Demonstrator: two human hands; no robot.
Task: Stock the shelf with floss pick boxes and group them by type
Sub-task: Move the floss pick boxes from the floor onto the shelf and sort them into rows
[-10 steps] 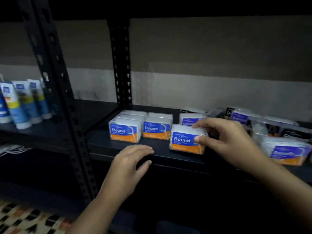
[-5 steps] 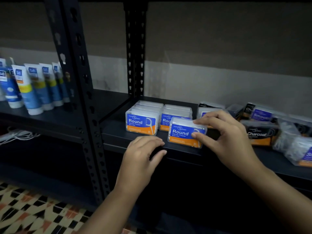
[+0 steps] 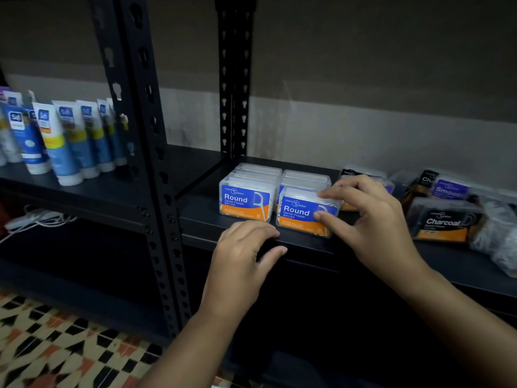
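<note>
Left hand (image 3: 246, 249) rests with loosely curved fingers on the shelf (image 3: 251, 242) front edge. Right hand (image 3: 369, 217) pinches the front box (image 3: 305, 215) (label "Round") by top and face, near that edge. Likely light, stiff, slick plastic; grip opposite sides. Behind it, matching boxes (image 3: 253, 182) stand in rows.

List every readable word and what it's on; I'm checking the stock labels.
"Round Dental Flosser": left box.
"Round Dental Flosser": front box, gripped by the right hand.
"Charcoal": black box.
"Smoo", cut off: purple box.
"Ch", cut off: rear black box.
"Saf", partly blurred: tubes.
Small print on all: unreadable.
</note>
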